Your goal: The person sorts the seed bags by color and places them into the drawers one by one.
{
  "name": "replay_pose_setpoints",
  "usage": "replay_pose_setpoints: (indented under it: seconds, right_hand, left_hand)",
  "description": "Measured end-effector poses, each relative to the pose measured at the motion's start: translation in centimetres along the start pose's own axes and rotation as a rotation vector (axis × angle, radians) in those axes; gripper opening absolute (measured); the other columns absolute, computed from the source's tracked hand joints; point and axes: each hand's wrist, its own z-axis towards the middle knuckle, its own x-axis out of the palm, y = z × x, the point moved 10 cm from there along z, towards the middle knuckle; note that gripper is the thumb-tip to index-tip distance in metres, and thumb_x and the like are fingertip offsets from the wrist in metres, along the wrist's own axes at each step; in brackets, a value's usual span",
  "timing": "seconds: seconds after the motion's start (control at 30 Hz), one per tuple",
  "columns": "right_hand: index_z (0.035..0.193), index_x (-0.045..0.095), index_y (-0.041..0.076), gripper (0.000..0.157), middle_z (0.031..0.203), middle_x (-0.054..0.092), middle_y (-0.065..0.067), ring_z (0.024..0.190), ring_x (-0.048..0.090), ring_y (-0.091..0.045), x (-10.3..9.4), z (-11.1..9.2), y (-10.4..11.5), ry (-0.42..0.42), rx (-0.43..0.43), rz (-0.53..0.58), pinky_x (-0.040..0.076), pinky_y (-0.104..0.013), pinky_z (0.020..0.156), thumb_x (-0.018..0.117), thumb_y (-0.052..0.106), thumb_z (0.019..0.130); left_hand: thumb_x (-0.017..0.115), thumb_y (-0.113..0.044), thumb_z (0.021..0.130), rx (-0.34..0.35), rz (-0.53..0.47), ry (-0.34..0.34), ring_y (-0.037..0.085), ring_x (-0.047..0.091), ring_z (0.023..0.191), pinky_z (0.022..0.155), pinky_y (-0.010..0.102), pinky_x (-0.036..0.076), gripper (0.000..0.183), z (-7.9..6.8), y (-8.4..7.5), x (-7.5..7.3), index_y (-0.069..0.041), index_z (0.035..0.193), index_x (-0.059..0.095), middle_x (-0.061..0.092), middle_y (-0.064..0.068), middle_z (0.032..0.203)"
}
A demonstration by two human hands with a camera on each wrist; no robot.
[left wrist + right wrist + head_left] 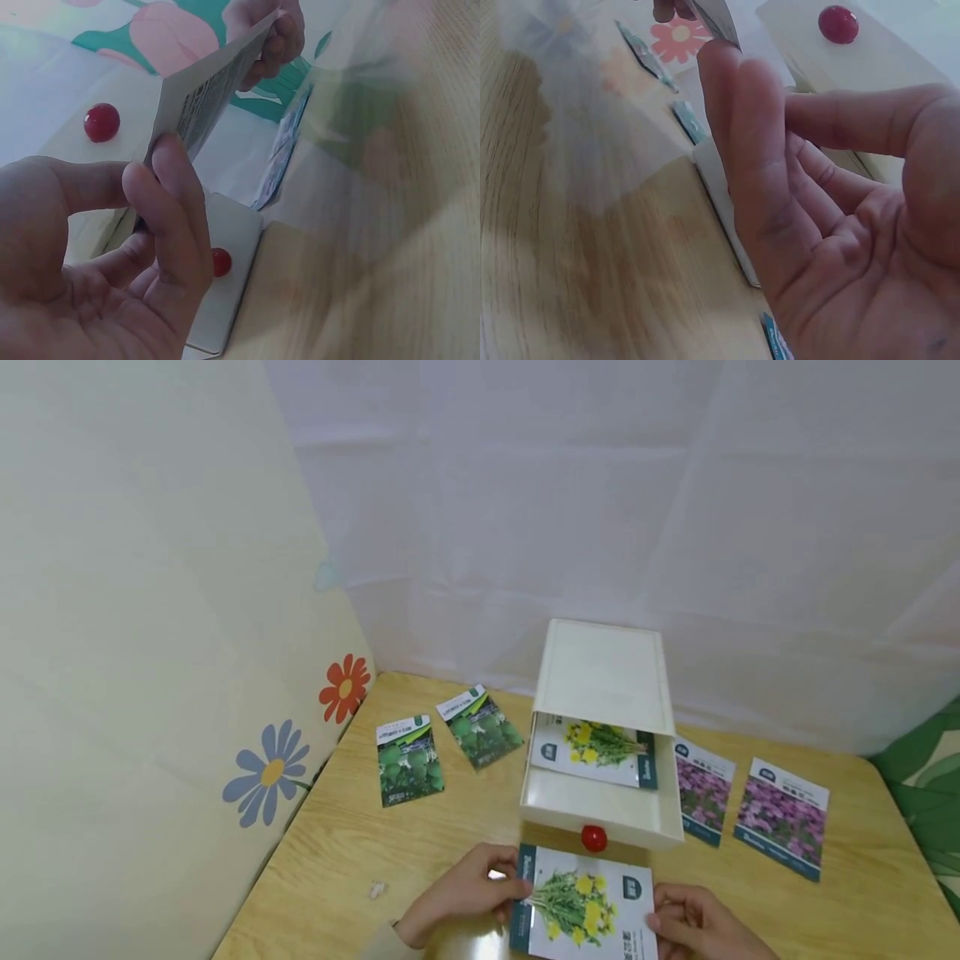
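Note:
Both hands hold one seed packet [573, 906] with yellow flowers and green leaves on its front, in front of the drawer. My left hand [483, 883] pinches its dark teal end between thumb and fingers. On the opposite edge, my right hand [693, 922] grips it the same way. The left wrist view shows the packet's printed back [217, 94] side-on. Just beyond is a white drawer [615, 810], pulled out from its white box [606, 677], with a red knob [594, 838]. A matching yellow-flower packet [596, 752] lies inside the drawer, partly under the box top.
Two green-leaf packets [410, 762] [482, 727] lie left of the box. To its right are two purple-flower packets [701, 789] [783, 818], the nearer one partly hidden by the drawer. A small pale scrap [377, 889] sits on the wooden table [330, 852]. Fabric walls stand behind and left.

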Motion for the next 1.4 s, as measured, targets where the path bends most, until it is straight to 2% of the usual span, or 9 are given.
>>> replay_pose_setpoints:
  seconds: [0.13, 0.3, 0.4, 0.6, 0.8, 1.07, 1.4]
  right_hand:
    - [0.123, 0.066, 0.000, 0.025, 0.118, 0.078, -0.013, 0.099, 0.072, -0.016, 0.7, -0.4, 0.1, 0.047, 0.003, 0.055, 0.061, -0.024, 0.086, 0.047, 0.014, 0.115]
    - [0.125, 0.065, -0.005, 0.027, 0.121, 0.077, -0.016, 0.102, 0.075, -0.018, 1.4, -1.0, 0.9, 0.081, -0.039, 0.082, 0.063, -0.025, 0.088, 0.044, 0.010, 0.115]
    - [0.125, 0.060, -0.011, 0.027, 0.119, 0.078, -0.015, 0.099, 0.076, -0.016, 1.6, -1.3, 1.6, 0.088, -0.054, 0.074, 0.063, -0.023, 0.085, 0.043, 0.008, 0.115]
    - [0.119, 0.045, -0.020, 0.031, 0.102, 0.077, -0.003, 0.085, 0.069, -0.010, 1.5, -1.6, 2.4, 0.048, -0.048, 0.009, 0.056, -0.018, 0.073, 0.046, 0.011, 0.115]
    - [0.119, 0.048, -0.018, 0.029, 0.100, 0.076, -0.002, 0.085, 0.068, -0.010, 1.8, -1.8, 2.7, 0.053, -0.047, 0.020, 0.056, -0.017, 0.073, 0.045, 0.011, 0.115]
    - [0.119, 0.063, -0.004, 0.023, 0.105, 0.077, -0.006, 0.087, 0.069, -0.011, 2.1, -2.1, 3.1, 0.046, -0.046, 0.032, 0.057, -0.018, 0.074, 0.046, 0.011, 0.115]
    - [0.129, 0.061, -0.007, 0.027, 0.125, 0.075, -0.019, 0.107, 0.074, -0.022, 3.0, -3.0, 3.9, 0.056, -0.025, 0.131, 0.064, -0.028, 0.089, 0.045, 0.010, 0.115]
  left_hand:
    - [0.069, -0.017, 0.104, 0.004, -0.003, 0.031, -0.001, 0.058, 0.053, 0.052, 0.013, 0.050, 0.022, -0.5, -0.6, 0.2, 0.004, 0.095, 0.065, 0.065, -0.009, 0.072]
    - [0.069, -0.018, 0.104, 0.007, -0.018, 0.048, 0.000, 0.059, 0.053, 0.052, 0.013, 0.050, 0.024, -1.0, -1.8, 0.3, 0.005, 0.095, 0.067, 0.066, -0.008, 0.073]
    - [0.069, -0.017, 0.104, 0.007, -0.016, 0.051, 0.001, 0.060, 0.054, 0.052, 0.014, 0.049, 0.024, -1.1, -2.5, 0.2, 0.004, 0.094, 0.066, 0.066, -0.008, 0.073]
    - [0.068, -0.017, 0.104, -0.012, -0.009, 0.051, 0.003, 0.061, 0.056, 0.053, 0.015, 0.049, 0.019, -1.4, -3.5, 0.1, 0.001, 0.097, 0.069, 0.067, -0.006, 0.075]
    - [0.068, -0.017, 0.105, -0.016, -0.001, 0.051, 0.003, 0.062, 0.058, 0.052, 0.015, 0.050, 0.014, -1.6, -4.1, -0.1, -0.003, 0.103, 0.073, 0.069, -0.007, 0.078]
    - [0.067, -0.017, 0.106, -0.014, 0.002, 0.056, 0.002, 0.061, 0.059, 0.053, 0.014, 0.050, 0.014, -1.9, -4.8, -0.2, -0.003, 0.106, 0.072, 0.069, -0.007, 0.081]
    - [0.067, -0.018, 0.106, -0.011, -0.015, 0.050, 0.002, 0.061, 0.062, 0.055, 0.013, 0.050, 0.016, -2.3, -6.1, -0.2, -0.004, 0.112, 0.073, 0.070, -0.006, 0.086]
